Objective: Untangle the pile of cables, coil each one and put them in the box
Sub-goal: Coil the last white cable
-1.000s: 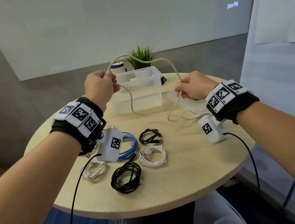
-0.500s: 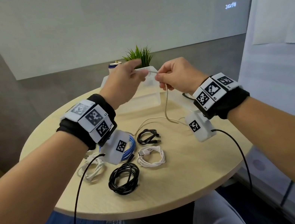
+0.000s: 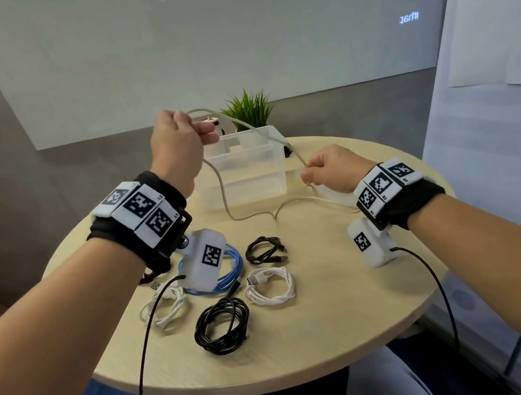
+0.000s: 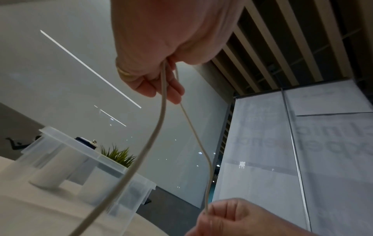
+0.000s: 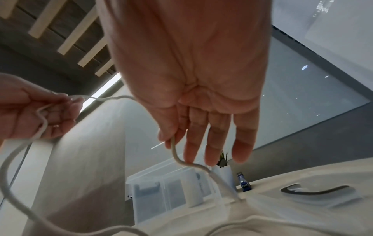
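- Left hand (image 3: 178,145), raised at 11 o'clock, is clenched round a loop of the grey cable (image 3: 223,190); right hand (image 3: 330,169), at 2 o'clock, pinches the cable between thumb and forefinger.
- The cable sags to the table (image 3: 325,318) in front of the box (image 3: 242,162).
- Risk: the slack could drag across the table or kink while coiling, or the held loop could slip.
- Half a second ago the hands met over the box; now they're apart.

Left hand (image 3: 178,144) raised, fisted; right hand (image 3: 334,168) lower, pinching

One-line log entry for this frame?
step: coiling | left hand grips grey cable | right hand pinches it | five coils on table | box empty
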A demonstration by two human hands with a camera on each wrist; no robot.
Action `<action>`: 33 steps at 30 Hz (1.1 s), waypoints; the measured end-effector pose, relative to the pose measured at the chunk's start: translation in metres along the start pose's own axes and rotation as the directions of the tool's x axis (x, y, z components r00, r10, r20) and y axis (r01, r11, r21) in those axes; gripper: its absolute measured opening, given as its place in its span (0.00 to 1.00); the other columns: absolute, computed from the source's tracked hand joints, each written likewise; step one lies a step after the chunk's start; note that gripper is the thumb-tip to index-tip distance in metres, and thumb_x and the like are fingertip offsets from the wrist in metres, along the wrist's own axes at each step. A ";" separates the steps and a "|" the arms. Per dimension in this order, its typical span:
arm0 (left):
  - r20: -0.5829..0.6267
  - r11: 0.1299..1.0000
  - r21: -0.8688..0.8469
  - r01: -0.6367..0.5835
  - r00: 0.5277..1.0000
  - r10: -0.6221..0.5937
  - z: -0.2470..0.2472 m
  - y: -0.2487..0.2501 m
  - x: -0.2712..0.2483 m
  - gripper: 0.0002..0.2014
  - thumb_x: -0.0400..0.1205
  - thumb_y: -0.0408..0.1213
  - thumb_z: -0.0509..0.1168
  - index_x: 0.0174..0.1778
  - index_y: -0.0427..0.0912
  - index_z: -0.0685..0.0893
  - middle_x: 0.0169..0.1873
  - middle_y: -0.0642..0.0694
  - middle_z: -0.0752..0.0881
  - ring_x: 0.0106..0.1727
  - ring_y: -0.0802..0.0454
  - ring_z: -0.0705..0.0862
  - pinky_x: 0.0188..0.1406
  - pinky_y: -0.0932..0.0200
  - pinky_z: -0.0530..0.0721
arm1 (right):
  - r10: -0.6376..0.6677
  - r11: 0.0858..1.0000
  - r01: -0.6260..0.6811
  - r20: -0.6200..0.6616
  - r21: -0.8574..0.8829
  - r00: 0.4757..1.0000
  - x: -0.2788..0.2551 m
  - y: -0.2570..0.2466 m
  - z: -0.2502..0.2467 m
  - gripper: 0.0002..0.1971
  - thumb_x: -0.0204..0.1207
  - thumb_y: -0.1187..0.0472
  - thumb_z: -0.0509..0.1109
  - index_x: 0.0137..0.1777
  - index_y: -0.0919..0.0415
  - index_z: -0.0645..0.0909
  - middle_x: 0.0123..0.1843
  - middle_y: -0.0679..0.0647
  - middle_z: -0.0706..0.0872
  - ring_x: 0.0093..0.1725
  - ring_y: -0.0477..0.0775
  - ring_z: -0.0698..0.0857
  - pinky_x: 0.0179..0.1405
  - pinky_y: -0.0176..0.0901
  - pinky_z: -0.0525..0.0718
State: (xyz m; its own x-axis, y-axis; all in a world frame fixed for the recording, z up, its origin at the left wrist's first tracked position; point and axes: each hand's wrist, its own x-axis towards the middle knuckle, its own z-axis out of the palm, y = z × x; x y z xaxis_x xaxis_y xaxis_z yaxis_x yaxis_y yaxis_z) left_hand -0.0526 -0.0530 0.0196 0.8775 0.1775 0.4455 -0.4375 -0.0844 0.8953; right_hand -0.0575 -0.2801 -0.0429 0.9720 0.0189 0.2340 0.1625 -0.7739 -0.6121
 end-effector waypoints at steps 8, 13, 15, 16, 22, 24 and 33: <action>0.199 0.832 0.555 -0.009 0.972 -0.122 -0.007 -0.025 -0.005 0.09 0.86 0.29 0.52 0.46 0.37 0.78 0.36 0.40 0.85 0.28 0.50 0.79 0.25 0.61 0.78 | 0.191 0.672 -0.113 -0.024 0.732 0.981 0.011 -0.020 -0.011 0.14 0.86 0.59 0.51 0.36 0.55 0.68 0.37 0.56 0.89 0.50 0.59 0.87 0.55 0.54 0.76; 0.160 0.719 0.695 0.022 0.970 -0.184 -0.023 -0.036 0.005 0.10 0.86 0.29 0.52 0.54 0.39 0.78 0.40 0.38 0.85 0.30 0.49 0.81 0.29 0.58 0.81 | 0.160 0.594 -0.104 0.010 0.798 0.987 0.006 -0.021 -0.016 0.18 0.87 0.54 0.53 0.34 0.57 0.67 0.19 0.49 0.68 0.20 0.49 0.69 0.30 0.42 0.71; 0.123 0.692 0.720 0.054 0.971 -0.204 -0.033 -0.039 0.011 0.10 0.86 0.27 0.52 0.55 0.37 0.78 0.41 0.37 0.86 0.31 0.45 0.83 0.31 0.56 0.82 | 0.089 0.632 -0.073 0.021 0.772 0.996 0.003 -0.018 -0.014 0.16 0.87 0.55 0.56 0.37 0.58 0.73 0.22 0.49 0.66 0.21 0.47 0.64 0.26 0.42 0.64; 0.119 0.666 0.743 0.063 0.967 -0.224 -0.037 -0.040 0.013 0.10 0.85 0.27 0.53 0.55 0.36 0.79 0.42 0.36 0.87 0.33 0.43 0.84 0.31 0.56 0.83 | 0.042 0.635 -0.054 0.035 0.771 0.999 0.002 -0.017 -0.013 0.14 0.87 0.58 0.56 0.41 0.59 0.76 0.25 0.50 0.67 0.23 0.47 0.65 0.27 0.41 0.64; 0.421 0.483 0.825 -0.294 0.890 -0.177 -0.027 -0.042 0.004 0.13 0.84 0.33 0.59 0.63 0.41 0.81 0.62 0.43 0.83 0.60 0.44 0.81 0.58 0.56 0.77 | -0.051 0.780 0.012 0.044 0.625 0.998 -0.002 -0.027 0.002 0.13 0.86 0.59 0.59 0.46 0.62 0.83 0.28 0.51 0.74 0.25 0.47 0.69 0.24 0.38 0.68; 0.507 0.666 0.673 -0.322 0.856 -0.098 -0.016 -0.038 -0.007 0.16 0.84 0.31 0.57 0.69 0.42 0.76 0.65 0.48 0.81 0.60 0.50 0.80 0.63 0.56 0.75 | -0.044 0.794 0.019 0.027 0.608 0.999 -0.001 -0.032 0.008 0.15 0.85 0.59 0.61 0.40 0.64 0.82 0.25 0.51 0.75 0.24 0.47 0.69 0.24 0.37 0.68; 0.271 0.855 0.488 -0.175 0.962 0.043 -0.004 -0.032 -0.003 0.13 0.88 0.33 0.52 0.48 0.38 0.82 0.31 0.44 0.83 0.22 0.66 0.78 0.17 0.78 0.68 | -0.073 0.837 -0.072 0.240 0.542 0.968 -0.007 -0.037 0.008 0.15 0.86 0.58 0.58 0.40 0.62 0.79 0.25 0.51 0.67 0.18 0.44 0.62 0.17 0.32 0.61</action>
State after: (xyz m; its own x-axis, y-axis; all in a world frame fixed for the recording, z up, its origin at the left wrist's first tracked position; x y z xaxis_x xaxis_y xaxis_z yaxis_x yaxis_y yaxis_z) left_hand -0.0421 -0.0473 -0.0110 0.8785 -0.0985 0.4675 -0.4321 -0.5815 0.6893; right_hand -0.0694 -0.2460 -0.0281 0.9699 0.2263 0.0898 0.1582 -0.3057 -0.9389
